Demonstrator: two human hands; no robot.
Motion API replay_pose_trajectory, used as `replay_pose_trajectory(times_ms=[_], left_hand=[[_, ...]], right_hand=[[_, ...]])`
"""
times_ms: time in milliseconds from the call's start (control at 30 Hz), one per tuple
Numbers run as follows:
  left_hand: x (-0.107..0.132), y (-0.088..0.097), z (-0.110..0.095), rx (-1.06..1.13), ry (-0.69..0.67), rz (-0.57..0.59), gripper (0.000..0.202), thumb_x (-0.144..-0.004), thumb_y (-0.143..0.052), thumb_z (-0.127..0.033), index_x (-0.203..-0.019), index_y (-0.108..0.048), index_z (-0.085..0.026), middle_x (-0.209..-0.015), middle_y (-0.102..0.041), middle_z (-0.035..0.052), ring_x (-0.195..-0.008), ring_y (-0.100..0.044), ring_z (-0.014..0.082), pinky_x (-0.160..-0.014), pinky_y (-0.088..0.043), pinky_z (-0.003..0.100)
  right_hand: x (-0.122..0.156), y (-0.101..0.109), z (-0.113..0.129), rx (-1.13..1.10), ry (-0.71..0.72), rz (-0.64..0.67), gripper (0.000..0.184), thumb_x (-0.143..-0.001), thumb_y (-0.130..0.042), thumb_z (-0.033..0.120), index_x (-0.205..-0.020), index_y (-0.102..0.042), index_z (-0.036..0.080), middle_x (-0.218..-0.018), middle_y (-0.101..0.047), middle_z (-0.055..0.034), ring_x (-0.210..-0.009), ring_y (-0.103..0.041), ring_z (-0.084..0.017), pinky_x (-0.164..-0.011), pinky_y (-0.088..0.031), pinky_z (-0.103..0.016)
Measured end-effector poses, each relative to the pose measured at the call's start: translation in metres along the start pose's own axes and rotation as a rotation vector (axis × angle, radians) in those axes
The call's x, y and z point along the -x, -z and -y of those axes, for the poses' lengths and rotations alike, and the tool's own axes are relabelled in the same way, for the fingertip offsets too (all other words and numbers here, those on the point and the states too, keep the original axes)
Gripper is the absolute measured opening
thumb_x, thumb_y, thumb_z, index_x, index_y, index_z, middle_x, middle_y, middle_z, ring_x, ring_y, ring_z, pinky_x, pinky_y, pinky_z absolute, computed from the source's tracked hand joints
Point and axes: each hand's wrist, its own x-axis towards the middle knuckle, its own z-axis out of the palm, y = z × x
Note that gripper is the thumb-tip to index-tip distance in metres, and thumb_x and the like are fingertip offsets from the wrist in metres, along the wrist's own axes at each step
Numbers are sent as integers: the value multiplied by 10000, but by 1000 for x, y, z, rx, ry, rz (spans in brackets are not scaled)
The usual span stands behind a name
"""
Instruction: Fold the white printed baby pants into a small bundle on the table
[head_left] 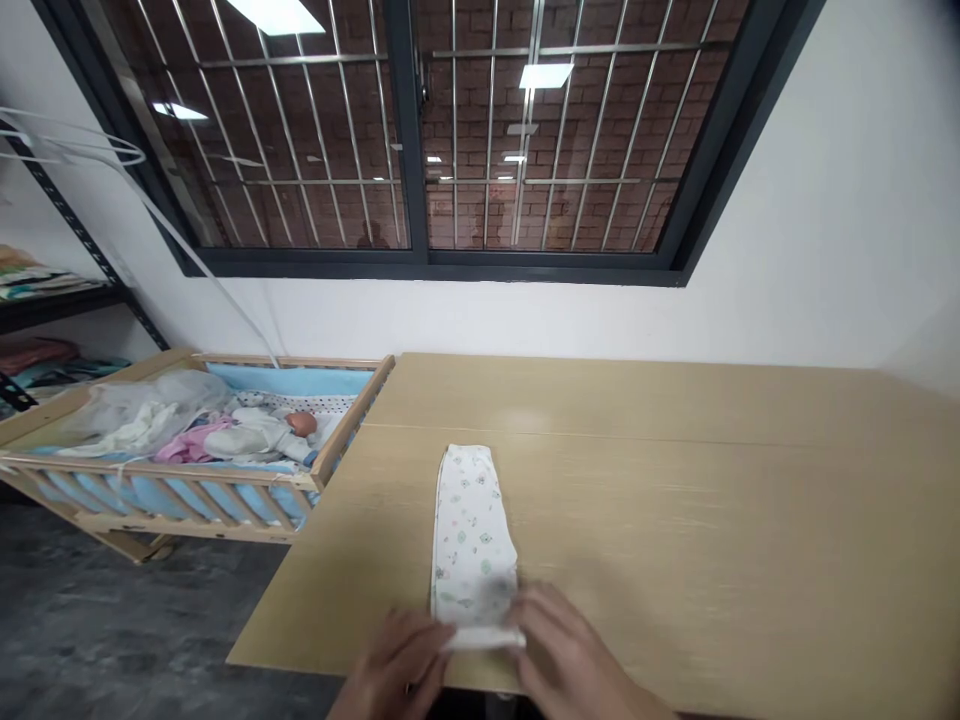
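Head cam: left hand (397, 660) & right hand (559, 655) pinch cloth's (472, 530) near end, fingers closed on it, flattening it on table (712, 520).

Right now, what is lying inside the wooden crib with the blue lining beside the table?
Inside the wooden crib lie a baby doll in pale clothes, a pink cloth and crumpled white netting. The mattress under them is mostly covered, and the near rail hides the bottom.
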Motion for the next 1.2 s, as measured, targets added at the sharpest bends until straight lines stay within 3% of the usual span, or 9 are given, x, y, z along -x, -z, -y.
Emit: replay_pose_trajectory(times_ms=[167, 233, 367, 500, 567, 700, 900, 1033, 1200], left_hand=[[-84, -6, 46, 83, 264, -14, 210, -970, -559, -276, -1094, -723, -232, -1001, -759, 51, -944, -692, 189, -883, -551, 320], [-120, -18, 78, 112, 446, 93, 241, -953, -554, -293, -1109, -725, -225, -1061, -760, 56, -950, -691, 193, -890, -545, 320], [-170, -53, 137, 52, 542, 157, 259, -917, -552, -205, -1109, -721, -167, -1094, -764, 86, -951, -699, 193, -843, -533, 274], [-187, -79, 160, -58, 595, 209, 232, -907, -544, -148, -1043, -731, -172, -1063, -766, 93, -969, -699, 203, -835, -509, 271], [-185, -83, 155, -120, 604, 215, 250, -913, -529, -136, -1067, -723, -167, -1087, -754, 111, -1017, -686, 222, -886, -498, 301], [-156, -77, 114, -244, 579, 151, 390, -966, -469, -196, -1326, -584, -96, -1306, -642, 197, -1243, -567, 311, -1067, -415, 445], [-59, -90, 45, -324, 392, 147, 368, -1002, -440, -305, -1287, -604, -138, -1289, -668, 144, -1204, -609, 310, -1010, -493, 485], [-26, -105, 37, -375, 336, 139, 355, -988, -434, -240, -1271, -624, -139, -1314, -676, 128, -1262, -603, 294, -991, -535, 477], [-26, -103, 51, -407, 307, 145, 349, -974, -437, -185, -1239, -662, -161, -1334, -680, 106, -1252, -628, 269, -991, -554, 452]], right_hand=[[-86, 38, -33, -77, -136, -81, 247, -1043, -453, 218, -1260, -568, 237, -1155, -661, -91, -1035, -625, -254, -897, -520, -391], [-120, 30, -67, -73, -169, -140, 236, -1031, -447, 204, -1229, -576, 204, -1160, -665, -101, -1032, -630, -249, -905, -510, -383], [-171, 1, -136, 25, -294, -160, 228, -927, -435, 70, -1007, -619, 177, -988, -683, -66, -952, -641, -226, -869, -504, -335], [-191, -18, -172, 99, -380, -172, 262, -854, -424, 5, -913, -623, 166, -933, -656, -67, -938, -630, -222, -866, -507, -314], [-191, -20, -175, 123, -387, -170, 281, -858, -430, 4, -960, -638, 163, -960, -651, -73, -971, -626, -226, -896, -505, -323], [-177, -14, -157, 201, -293, -156, 404, -961, -449, 96, -1352, -546, 132, -1248, -606, -159, -1190, -554, -276, -1065, -425, -418], [-139, -14, -104, 250, 101, 275, 493, -1096, -387, 315, -1581, -354, 235, -1598, -399, -113, -1471, -333, -266, -1206, -281, -456], [-132, -26, -100, 159, 176, 503, 534, -1121, -334, 382, -1630, -246, 245, -1671, -243, -82, -1527, -225, -231, -1235, -229, -431], [-161, -30, -141, 235, 82, 572, 582, -1113, -306, 456, -1627, -258, 187, -1675, -168, -97, -1546, -135, -241, -1259, -136, -449]])
